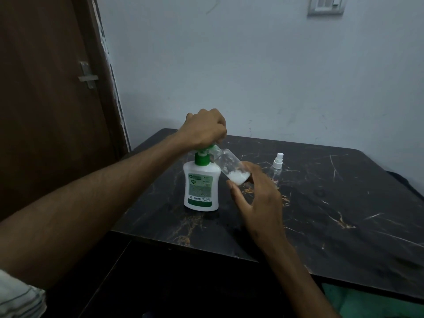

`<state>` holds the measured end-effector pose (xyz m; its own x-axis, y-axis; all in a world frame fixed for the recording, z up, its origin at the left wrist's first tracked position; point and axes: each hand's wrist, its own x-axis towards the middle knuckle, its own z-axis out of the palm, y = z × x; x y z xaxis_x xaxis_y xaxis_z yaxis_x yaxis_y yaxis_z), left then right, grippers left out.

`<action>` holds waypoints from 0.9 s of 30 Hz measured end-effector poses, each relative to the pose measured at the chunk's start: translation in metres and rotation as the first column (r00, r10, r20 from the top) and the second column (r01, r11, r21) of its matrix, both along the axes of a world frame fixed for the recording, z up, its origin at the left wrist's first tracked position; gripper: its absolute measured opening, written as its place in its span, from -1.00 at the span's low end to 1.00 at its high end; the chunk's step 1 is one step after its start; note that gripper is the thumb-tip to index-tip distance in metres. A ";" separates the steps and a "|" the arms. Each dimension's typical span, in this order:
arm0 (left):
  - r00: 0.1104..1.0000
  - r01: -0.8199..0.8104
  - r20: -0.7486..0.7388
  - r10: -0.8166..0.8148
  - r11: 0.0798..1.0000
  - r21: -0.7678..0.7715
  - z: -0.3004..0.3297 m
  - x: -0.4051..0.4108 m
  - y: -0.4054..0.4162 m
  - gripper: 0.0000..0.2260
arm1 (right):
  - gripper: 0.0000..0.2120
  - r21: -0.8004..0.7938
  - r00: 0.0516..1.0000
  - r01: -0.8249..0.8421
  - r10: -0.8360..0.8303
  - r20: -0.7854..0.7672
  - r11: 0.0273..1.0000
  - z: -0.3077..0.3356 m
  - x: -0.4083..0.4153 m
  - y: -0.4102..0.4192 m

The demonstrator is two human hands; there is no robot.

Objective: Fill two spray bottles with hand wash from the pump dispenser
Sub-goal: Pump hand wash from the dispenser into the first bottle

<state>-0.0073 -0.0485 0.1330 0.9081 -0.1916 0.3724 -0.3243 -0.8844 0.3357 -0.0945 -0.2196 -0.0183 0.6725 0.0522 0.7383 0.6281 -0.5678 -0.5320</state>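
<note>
Head view: filling bottle one, judging by the layout. Left hand (204, 128) sits on top of the green pump head (207, 149) of the white plastic hand-wash dispenser (201, 187), fingers curled down over it and pressing. Right hand (257, 198) grips the clear plastic bottle (230, 167) by its base between thumb and fingers, tilted, open neck up against the pump nozzle. White hand wash (237, 177) pooled in the low end, so well short of full.

Second clear spray bottle with white sprayer cap (277, 166) stands just right of and behind the right hand, cap on; contents hard to tell.

Next, as I read it: more pump strokes with the neck kept tight on the nozzle, else soap runs down the dispenser. Then cap it, uncap the other, repeat.

Surface: black marble-pattern tabletop (332, 214) with gold and white veins, glossy. Dispenser stands upright at near-left. Room: pale blue wall (229, 65) behind, brown wooden door (46, 88) with metal latch at left, switch plate (325, 5) at top right.
</note>
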 end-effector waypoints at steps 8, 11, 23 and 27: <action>1.000 -0.007 0.029 0.006 0.999 0.034 0.004 0.000 0.001 -0.82 | -0.59 0.016 1.000 0.007 -0.007 0.007 1.000 0.002 -0.005 0.000; 1.000 0.004 0.016 -0.005 0.999 0.036 0.002 0.002 0.000 -0.82 | -0.58 0.010 1.000 0.010 -0.010 -0.002 1.000 0.002 -0.004 0.000; 0.999 0.018 -0.033 -0.019 0.999 -0.028 0.005 0.001 0.000 -0.71 | -0.55 -0.002 1.000 0.021 -0.021 -0.019 1.000 0.000 -0.001 -0.001; 0.998 0.021 -0.063 -0.023 0.999 -0.041 -0.003 0.001 0.000 -0.75 | -0.57 -0.022 0.999 0.032 -0.032 -0.018 0.999 -0.002 -0.001 -0.001</action>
